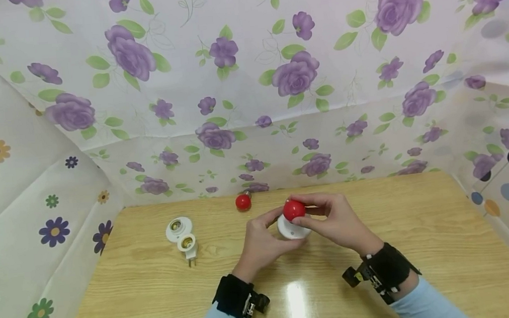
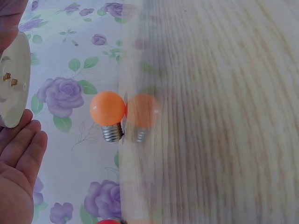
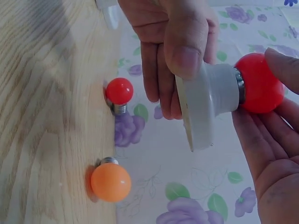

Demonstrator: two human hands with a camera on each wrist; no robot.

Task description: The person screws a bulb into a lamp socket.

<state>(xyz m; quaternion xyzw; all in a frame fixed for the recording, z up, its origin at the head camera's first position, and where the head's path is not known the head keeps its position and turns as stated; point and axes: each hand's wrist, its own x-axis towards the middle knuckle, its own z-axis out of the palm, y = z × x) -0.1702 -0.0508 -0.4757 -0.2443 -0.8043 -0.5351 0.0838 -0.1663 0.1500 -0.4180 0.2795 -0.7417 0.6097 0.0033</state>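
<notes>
A white round lamp holder is gripped at its base by my left hand, raised over the table. My right hand holds a red bulb between thumb and fingers. In the right wrist view the bulb's metal collar sits in the mouth of the lamp holder, with most of its thread hidden inside. The left wrist view shows the underside of the holder, with two brass screws, between thumb and fingers.
Another red bulb lies at the table's back edge. An orange bulb lies near it, hidden behind my hands in the head view. To the left are a white round socket and a plug-in socket. Flowered sheeting rises behind the wooden table.
</notes>
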